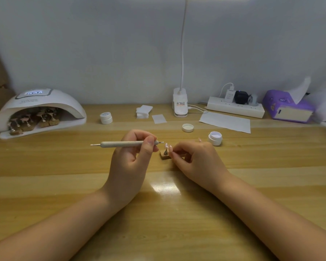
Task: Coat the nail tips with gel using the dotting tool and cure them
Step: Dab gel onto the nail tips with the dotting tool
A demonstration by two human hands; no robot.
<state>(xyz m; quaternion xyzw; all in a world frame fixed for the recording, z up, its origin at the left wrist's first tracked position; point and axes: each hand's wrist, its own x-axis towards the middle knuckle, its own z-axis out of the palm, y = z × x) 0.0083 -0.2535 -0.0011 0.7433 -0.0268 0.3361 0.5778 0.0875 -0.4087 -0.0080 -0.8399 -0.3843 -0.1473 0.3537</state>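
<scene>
Head view, left grip (134, 147) pinching dotting tool (124, 144), right grip (192, 157) pinching nail-tip stand (165, 154)

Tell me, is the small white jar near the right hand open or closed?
Open. The jar shows its bare rim and inside, and a loose white lid lies apart on the table.

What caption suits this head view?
Left hand holds dotting tool at nail tip; right hand steadies its stand.

Power strip (235, 107), purple tissue box (288, 108), paper sheet (226, 121).
</scene>
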